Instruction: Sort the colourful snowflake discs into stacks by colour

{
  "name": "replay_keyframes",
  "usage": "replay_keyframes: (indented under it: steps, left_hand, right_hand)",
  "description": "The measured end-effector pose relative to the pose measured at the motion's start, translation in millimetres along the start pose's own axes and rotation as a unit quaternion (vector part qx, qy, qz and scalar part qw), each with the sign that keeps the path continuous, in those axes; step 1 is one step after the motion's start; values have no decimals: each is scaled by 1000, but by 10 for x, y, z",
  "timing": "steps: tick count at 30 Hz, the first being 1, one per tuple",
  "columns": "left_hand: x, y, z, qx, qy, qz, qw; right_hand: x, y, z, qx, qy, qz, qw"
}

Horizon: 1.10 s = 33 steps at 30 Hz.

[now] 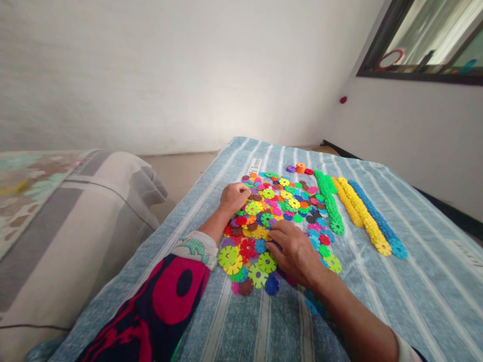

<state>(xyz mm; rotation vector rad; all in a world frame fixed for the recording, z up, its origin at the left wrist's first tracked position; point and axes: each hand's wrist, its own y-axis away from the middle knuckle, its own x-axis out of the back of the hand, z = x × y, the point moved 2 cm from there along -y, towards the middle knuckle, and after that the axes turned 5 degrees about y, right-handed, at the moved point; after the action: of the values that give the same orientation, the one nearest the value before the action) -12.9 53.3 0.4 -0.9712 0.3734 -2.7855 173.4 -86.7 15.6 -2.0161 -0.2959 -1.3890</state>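
A spread of flat, notched plastic flower discs [258, 275] in many colours lies on the striped blue bedspread. At the left edge of this pile is my left hand [234, 197], its fingers curled together in a pinch; whatever they hold, if anything, is hidden. My right hand [296, 249] rests low over the middle right of the discs, palm down. Its thumb and bent fingers are a little apart, touching the discs near a yellow one [260, 232], and no disc shows clearly in its grasp.
Right of the pile lie long rows of stacked discs: green [329, 203], yellow [364, 216] and blue [377, 218]. Small purple, orange and red stacks [301, 168] sit at the far side. A cloth-covered piece of furniture [109, 201] stands left, beyond a floor gap.
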Motion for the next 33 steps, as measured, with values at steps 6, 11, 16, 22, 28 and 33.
replay_keyframes:
  steps: [6, 11, 16, 22, 28, 33]
  left_hand:
    - [0, 4, 11, 5, -3, -2, 1000]
    - [-3, 5, 20, 4, -15, -4, 1000]
    - [2, 19, 31, -4, -11, -2, 1000]
    - [-8, 13, 18, -8, -7, 0, 1000]
    - [-20, 0, 3, -8, -8, 0, 1000]
    - [-21, 5, 8, -7, -8, 0, 1000]
  right_hand:
    - [-60, -139, 54, -25, 39, -39, 998]
    - [-35, -122, 76, -35, -11, -10, 999]
    - [-51, -156, 55, -52, -98, 25, 993]
    - [-141, -284, -3, -38, -129, 51, 990]
    - [-189, -291, 34, -34, -34, 17, 999]
    - [-189, -259, 18, -22, -5, 5, 1000]
